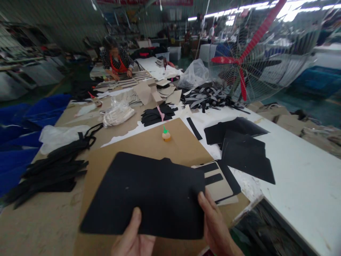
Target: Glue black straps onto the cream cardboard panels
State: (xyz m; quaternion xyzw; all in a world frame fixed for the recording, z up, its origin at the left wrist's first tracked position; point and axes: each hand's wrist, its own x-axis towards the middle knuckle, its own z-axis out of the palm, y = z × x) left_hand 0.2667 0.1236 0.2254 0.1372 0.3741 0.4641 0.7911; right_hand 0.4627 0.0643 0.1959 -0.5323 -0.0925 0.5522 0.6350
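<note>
A flat black panel (154, 195) with rounded corners and a small tab on its far edge is held up over the brown board (106, 167). My left hand (133, 234) grips its near edge, thumb on top and fingers underneath. At the panel's right edge is my right hand (215, 224), its fingers closed against the side. Partly hidden behind the panel lies a beige panel with black strips (218, 181). Beyond it on the board stands a small round bottle with a green tip (166, 134).
Black panels (245, 153) lie loose at right, with a caged fan (241, 60) behind. Black strips (58, 167) are heaped at left beside a plastic bag (61, 135). A tied bundle (157, 114) lies farther back. Across the table, a person in a red apron (119, 65) works.
</note>
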